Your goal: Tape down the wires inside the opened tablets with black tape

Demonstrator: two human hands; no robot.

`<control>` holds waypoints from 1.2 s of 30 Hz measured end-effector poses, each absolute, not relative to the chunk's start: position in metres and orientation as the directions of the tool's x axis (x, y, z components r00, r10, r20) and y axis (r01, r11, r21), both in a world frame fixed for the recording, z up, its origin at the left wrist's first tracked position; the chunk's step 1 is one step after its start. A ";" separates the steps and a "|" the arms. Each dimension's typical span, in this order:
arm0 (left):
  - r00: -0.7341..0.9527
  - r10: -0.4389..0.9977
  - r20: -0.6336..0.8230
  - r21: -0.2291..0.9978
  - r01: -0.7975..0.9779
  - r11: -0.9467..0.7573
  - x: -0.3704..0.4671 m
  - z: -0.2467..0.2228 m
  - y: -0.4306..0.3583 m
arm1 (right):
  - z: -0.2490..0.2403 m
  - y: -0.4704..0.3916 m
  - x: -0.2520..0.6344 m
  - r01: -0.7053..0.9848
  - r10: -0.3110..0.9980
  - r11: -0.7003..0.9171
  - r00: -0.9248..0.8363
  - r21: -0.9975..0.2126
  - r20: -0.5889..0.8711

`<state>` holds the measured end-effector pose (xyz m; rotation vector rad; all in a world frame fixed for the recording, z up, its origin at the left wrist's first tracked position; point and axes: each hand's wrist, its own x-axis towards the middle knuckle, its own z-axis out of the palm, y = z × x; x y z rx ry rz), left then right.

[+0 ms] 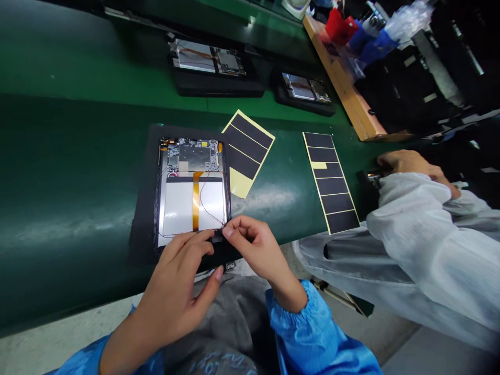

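Observation:
An opened tablet [179, 203] lies on a black mat [144, 208], its circuit board [195, 156] and silver battery [177, 205] exposed. Orange tape [196, 200] runs down the battery, and a thin dark wire [202, 200] curves toward the lower right corner. My left hand [179, 286] is open, fingertips on the tablet's near edge, thumb apart. At the lower right corner, my right hand [255, 245] pinches something too small to make out, close to the wire's end. A small black piece lies between the two hands, partly hidden by fingers.
Right of the tablet lie two sheets of black stickers on yellow backing, one near [250, 146] and one farther [332, 182]. Two more opened tablets [211, 57] [307, 88] rest on black blocks behind. A co-worker's hand [410, 161] works at the right, near a wooden-edged tray [344, 88].

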<state>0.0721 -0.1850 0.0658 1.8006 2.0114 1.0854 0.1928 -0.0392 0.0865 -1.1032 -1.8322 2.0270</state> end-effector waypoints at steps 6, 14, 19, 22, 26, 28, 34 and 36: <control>-0.187 0.921 0.342 0.649 0.755 -0.088 0.070 0.065 -0.186 | 0.084 -0.043 0.191 0.441 0.668 -0.043 -0.655 -0.896 -0.355; -0.181 0.912 0.368 0.638 0.763 -0.106 0.069 0.063 -0.187 | 0.093 -0.048 0.188 0.492 0.721 0.152 -0.649 -0.857 -0.244; -0.178 0.924 0.338 0.663 0.742 -0.099 0.064 0.066 -0.189 | 0.101 -0.044 0.185 0.559 0.694 0.266 -0.677 -0.786 -0.246; -0.179 0.921 0.347 0.695 0.708 -0.124 0.059 0.069 -0.192 | 0.103 -0.043 0.184 0.588 0.689 0.294 -0.677 -0.754 -0.259; -0.099 0.912 0.398 0.612 0.769 -0.184 0.050 0.069 -0.192 | 0.103 -0.044 0.182 0.599 0.693 0.279 -0.666 -0.750 -0.274; -0.048 0.925 0.376 0.566 0.803 -0.188 0.044 0.070 -0.189 | 0.102 -0.045 0.182 0.597 0.697 0.253 -0.658 -0.761 -0.285; 0.231 0.891 0.392 0.373 0.845 -0.384 0.012 0.072 -0.175 | 0.104 -0.039 0.190 0.537 0.639 0.050 -0.666 -0.842 -0.386; 0.333 0.858 0.391 0.311 0.829 -0.464 0.000 0.073 -0.171 | 0.104 -0.035 0.194 0.500 0.569 -0.102 -0.680 -0.860 -0.463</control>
